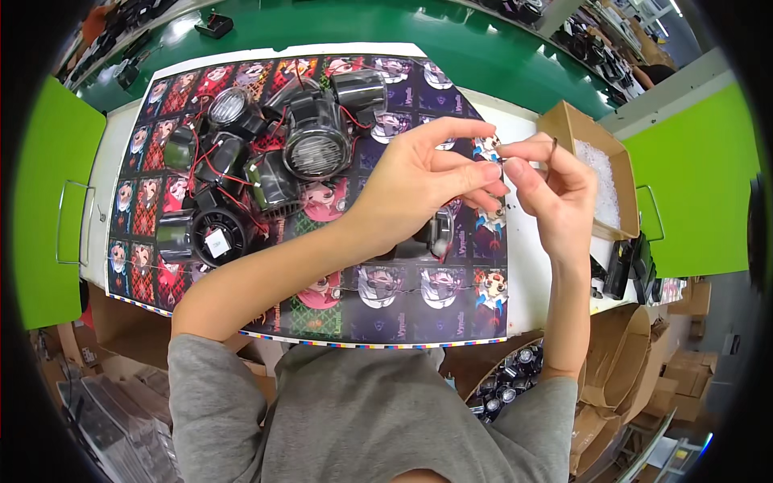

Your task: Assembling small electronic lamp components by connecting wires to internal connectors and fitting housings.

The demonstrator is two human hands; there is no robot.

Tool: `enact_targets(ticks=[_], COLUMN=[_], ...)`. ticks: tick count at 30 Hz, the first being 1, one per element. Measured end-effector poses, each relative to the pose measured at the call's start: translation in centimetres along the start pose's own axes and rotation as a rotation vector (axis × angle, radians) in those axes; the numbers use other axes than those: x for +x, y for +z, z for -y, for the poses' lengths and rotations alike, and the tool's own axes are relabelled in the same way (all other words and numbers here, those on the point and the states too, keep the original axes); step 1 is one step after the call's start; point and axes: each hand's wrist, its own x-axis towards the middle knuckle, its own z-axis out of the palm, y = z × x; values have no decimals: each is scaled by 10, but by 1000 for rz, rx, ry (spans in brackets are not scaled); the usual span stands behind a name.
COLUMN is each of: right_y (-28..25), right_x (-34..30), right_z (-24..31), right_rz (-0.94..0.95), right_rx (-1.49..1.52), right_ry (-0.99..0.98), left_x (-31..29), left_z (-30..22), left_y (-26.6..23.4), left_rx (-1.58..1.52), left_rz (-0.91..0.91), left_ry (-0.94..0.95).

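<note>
Over the right part of a printed sheet (378,326), my two hands come close together. My left hand (427,173) has its index finger stretched forward, with the thumb pressed toward the fingers below. Thumb and index finger of my right hand (560,189) pinch together beside the left fingertips. Something thin and dark shows between the hands, too small to name. Below my left hand lies a black housing (439,233), partly hidden by it. On the left half of the sheet is a pile of black housings (310,145) with clear ribbed fronts and red wires.
An open cardboard box (555,125) of small clear pieces (600,181) stands right of my hands. Black parts (624,270) lie near the table's right edge. Below the edge sits a container of shiny round parts (507,390). Green panels (688,177) flank the table; a green surface (354,28) lies beyond.
</note>
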Motion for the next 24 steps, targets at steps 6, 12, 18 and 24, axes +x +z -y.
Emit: enact_targets(ticks=[6, 12, 18, 24], right_y=[3, 6, 8, -7], right_x=[3, 4, 2, -17], right_z=[1, 11, 11, 15], right_rz=[-34, -132, -143, 23], right_rx=[-288, -624, -661, -330], right_ry=[-201, -429, -551, -255], left_x=[3, -18, -25, -33], left_z=[-4, 2, 9, 4], left_y=[0, -13, -1, 1], left_rx=[-49, 713, 1223, 1351], left_rz=[10, 56, 19, 172], left_ry=[-54, 85, 493, 609])
